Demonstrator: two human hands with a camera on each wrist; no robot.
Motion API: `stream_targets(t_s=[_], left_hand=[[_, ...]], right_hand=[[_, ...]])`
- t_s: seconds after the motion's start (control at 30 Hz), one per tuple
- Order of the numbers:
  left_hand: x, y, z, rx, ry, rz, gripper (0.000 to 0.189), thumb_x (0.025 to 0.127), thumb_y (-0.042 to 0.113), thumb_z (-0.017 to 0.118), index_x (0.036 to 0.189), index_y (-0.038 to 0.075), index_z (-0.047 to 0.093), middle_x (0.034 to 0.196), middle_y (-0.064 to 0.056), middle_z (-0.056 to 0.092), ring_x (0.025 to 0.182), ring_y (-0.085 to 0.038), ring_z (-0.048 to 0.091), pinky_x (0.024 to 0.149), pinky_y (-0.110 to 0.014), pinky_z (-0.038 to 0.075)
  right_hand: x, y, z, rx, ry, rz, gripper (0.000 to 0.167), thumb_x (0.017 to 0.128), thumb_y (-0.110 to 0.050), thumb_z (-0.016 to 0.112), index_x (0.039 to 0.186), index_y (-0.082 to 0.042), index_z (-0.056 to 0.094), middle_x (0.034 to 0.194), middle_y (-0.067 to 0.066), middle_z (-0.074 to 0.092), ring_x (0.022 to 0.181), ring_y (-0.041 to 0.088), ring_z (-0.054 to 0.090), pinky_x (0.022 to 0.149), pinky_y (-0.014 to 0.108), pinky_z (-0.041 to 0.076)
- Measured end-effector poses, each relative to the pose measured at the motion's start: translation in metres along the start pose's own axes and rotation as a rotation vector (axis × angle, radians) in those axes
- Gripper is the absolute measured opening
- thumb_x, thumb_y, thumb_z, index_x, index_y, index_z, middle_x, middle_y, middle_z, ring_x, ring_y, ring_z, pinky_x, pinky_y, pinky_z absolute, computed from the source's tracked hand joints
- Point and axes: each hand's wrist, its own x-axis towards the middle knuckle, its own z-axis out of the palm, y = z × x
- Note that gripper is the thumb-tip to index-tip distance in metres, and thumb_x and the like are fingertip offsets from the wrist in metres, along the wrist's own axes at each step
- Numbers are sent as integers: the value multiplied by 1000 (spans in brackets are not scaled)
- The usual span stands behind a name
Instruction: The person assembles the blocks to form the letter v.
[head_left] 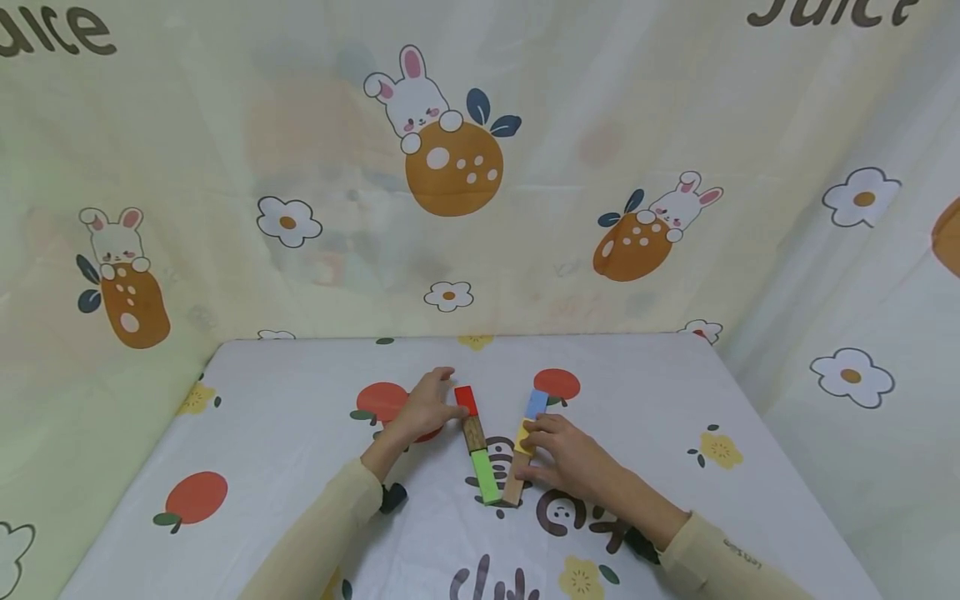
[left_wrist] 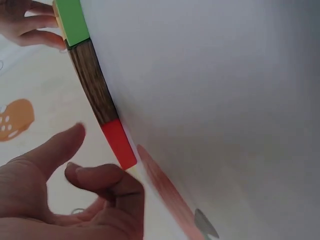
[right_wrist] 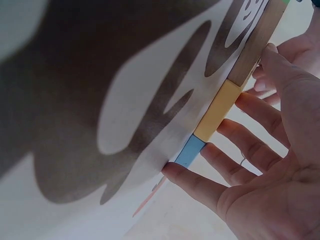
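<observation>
Two rows of blocks meet in a narrow V on the table. The left row runs from a red block through a dark wooden block to a green block. A blue block, a yellow block and a light wooden block form the right row. My left hand is beside the red block, thumb and bent fingers apart with nothing between them. Spread, fairly straight fingers of my right hand touch the blue and yellow blocks, its thumb by the light wooden block.
A white cloth printed with fruit, flowers and lettering covers the table. Behind it hangs a patterned curtain, with another curtain along the right side. Black wrist devices show at the left wrist and right wrist.
</observation>
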Motion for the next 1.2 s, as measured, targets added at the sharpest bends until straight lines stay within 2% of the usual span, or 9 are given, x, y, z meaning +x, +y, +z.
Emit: stream_targets(t_s=[0.17,0.23,0.37,0.47,0.6,0.73,0.9,1.07,1.2], left_hand=[[-5,1,-2,68,53,86,75,96,24,77,160,11,42,163,-15,47,152,-36,44,122,-59,44],[-8,1,-2,103,66,127,72,97,25,76,159,10,43,162,-16,47,144,-35,52,116,-56,51],[-15,-1,-4,174,89,193,66,99,25,74,157,8,47,159,-16,49,109,-29,65,96,-45,63],[-20,-4,-5,244,124,241,62,99,26,73,154,8,51,157,-15,50,109,-27,62,94,-44,61],[-29,-6,-8,339,177,284,60,98,31,72,152,11,53,163,-15,46,141,-38,46,114,-62,45],[-40,-9,-12,416,177,271,68,96,40,71,155,13,50,173,-18,31,157,-51,25,121,-80,22],[-55,-17,-15,489,131,239,80,94,50,70,161,15,43,178,-19,18,161,-57,9,120,-88,8],[-63,-24,-19,525,130,232,78,96,51,68,161,15,44,177,-19,21,161,-57,10,120,-86,5],[-65,-24,-21,521,120,227,76,98,53,64,161,15,44,177,-18,22,161,-57,10,122,-84,0]], right_hand=[[1,0,0,-9,0,4,44,89,-49,82,113,-12,82,141,12,71,137,37,61,109,51,56],[1,0,0,-12,-1,6,44,89,-49,82,113,-13,82,141,12,71,137,37,61,109,51,56],[1,0,-1,-15,-4,0,44,89,-49,82,113,-13,82,140,12,71,137,37,61,109,51,56],[0,0,-2,-30,-3,-5,43,89,-50,82,112,-14,82,140,12,71,136,36,62,108,50,57],[1,1,-3,-57,2,-9,42,88,-52,82,111,-16,82,139,10,71,135,34,63,107,48,58],[1,2,-4,-64,-7,-10,43,88,-52,82,111,-16,81,139,11,71,134,34,63,108,48,58],[0,3,-2,-54,-37,-2,45,89,-54,81,114,-17,80,142,10,68,137,32,61,109,48,57],[0,5,-2,-78,-39,-19,53,86,-62,79,119,-21,79,149,10,64,140,32,58,107,48,58],[-2,6,-6,-72,-47,-7,67,84,-64,80,135,-22,72,155,9,58,144,33,55,108,49,58]])
